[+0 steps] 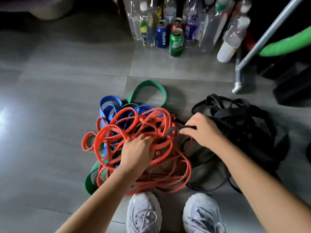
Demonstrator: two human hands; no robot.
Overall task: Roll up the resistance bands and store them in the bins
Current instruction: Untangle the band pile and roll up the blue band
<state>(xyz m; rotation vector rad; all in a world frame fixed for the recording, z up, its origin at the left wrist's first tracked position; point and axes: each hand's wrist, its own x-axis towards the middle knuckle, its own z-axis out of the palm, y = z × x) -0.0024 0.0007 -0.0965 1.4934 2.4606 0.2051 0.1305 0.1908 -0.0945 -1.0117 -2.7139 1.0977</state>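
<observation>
The left hand [136,151] lay palm down on the heap of orange bands [144,143]. Its fingers were bent and dug in among the loops, but the tips were hidden, so I could not tell if it held a band or only pressed on them. The right hand [202,130] reached across to the left. Its thumb and fingers were pinched shut on a black band [189,126] that stuck out past the fingertips.

The orange bands were thin and all tangled, so it was hard to see where one stopped and the next began. Under them, at the back left, were wide blue bands [109,106]. A green band [149,84] made a big loop behind the heap, and more green [90,179] peeked out at the near left. Most of the blue and green was covered. To the right sat a dark pile of black bands [239,125], just beside the orange heap. It was so dark that the loops blurred together.

Two pale shoes [144,214] stood at the near edge of the heap, cut off at the bottom. All of it lay on a grey tiled floor [58,81]. Far back stood clear bottles [208,22], cut off at the top, with a blue can [162,35] and a green can [176,42] in front. At the right was a metal pole [262,36].
</observation>
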